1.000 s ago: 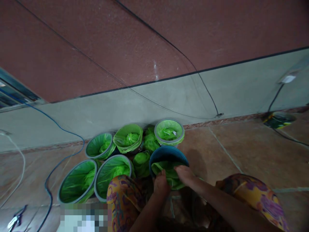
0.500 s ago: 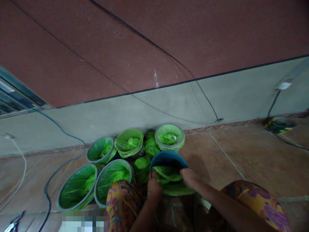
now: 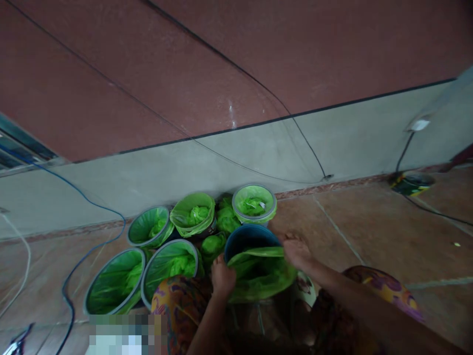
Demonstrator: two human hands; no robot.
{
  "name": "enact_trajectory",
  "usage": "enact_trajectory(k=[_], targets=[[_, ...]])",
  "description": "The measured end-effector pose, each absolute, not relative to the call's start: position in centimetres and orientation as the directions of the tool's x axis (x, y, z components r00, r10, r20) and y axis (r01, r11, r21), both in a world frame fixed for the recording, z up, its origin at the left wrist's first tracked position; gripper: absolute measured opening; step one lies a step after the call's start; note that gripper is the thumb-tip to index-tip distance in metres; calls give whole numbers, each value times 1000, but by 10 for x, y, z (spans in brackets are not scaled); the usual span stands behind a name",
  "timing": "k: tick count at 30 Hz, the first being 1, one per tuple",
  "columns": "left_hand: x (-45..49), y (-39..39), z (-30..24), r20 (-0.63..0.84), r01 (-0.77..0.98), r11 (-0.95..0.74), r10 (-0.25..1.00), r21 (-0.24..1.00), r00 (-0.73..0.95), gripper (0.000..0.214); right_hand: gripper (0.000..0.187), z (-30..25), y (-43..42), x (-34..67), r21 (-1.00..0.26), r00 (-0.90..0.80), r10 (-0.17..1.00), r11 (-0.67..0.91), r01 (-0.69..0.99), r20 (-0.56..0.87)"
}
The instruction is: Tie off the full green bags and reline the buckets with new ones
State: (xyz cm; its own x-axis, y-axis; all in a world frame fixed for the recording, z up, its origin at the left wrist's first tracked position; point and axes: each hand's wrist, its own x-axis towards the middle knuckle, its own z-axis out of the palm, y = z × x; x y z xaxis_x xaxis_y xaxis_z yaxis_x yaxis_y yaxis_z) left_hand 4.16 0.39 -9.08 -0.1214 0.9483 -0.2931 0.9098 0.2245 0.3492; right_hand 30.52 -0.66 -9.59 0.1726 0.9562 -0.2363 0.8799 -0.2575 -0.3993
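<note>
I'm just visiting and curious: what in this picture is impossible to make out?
All in the head view:
- Bottom of the blue bin: hidden by the green bag across its mouth.
- Near side of the grey-rimmed bin left of it: hidden by the patterned knee.
- Writing, if any, on the white tag in the far bin: too small.
- Dark-and-silver object, lower left: cut off by the bottom edge.
</note>
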Motion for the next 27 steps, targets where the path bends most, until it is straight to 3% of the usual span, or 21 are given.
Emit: enact_trajectory(k=[3,5,8,11,17,21,27], targets=[[63,17,-85,-250,944,26,966,328,60,58,52,-95,2,271,-358,-91,974,12,934,-207],[72,27,-92,-283,956,-21,953,292,108,58,47,-99,10,252,-295,-146,964,76,952,-221],[75,40,-111,-335,975,17,940,222,59,54,38,-108,21,241,-242,-67,957,-3,970,-283],[70,54,-120,-358,975,90,934,202,-12,40,31,-114,32,249,-302,-27,949,-73,950,-315],[61,87,-113,-348,873,192,937,449,-27,27,27,-115,55,281,-573,8,967,-157,805,-255],[63,113,-111,-330,852,182,944,491,-11,24,27,-123,68,291,-697,22,980,-154,700,-195],[74,150,-118,-313,869,157,950,470,-2,25,32,-140,85,292,-666,169,943,-322,673,-285]])
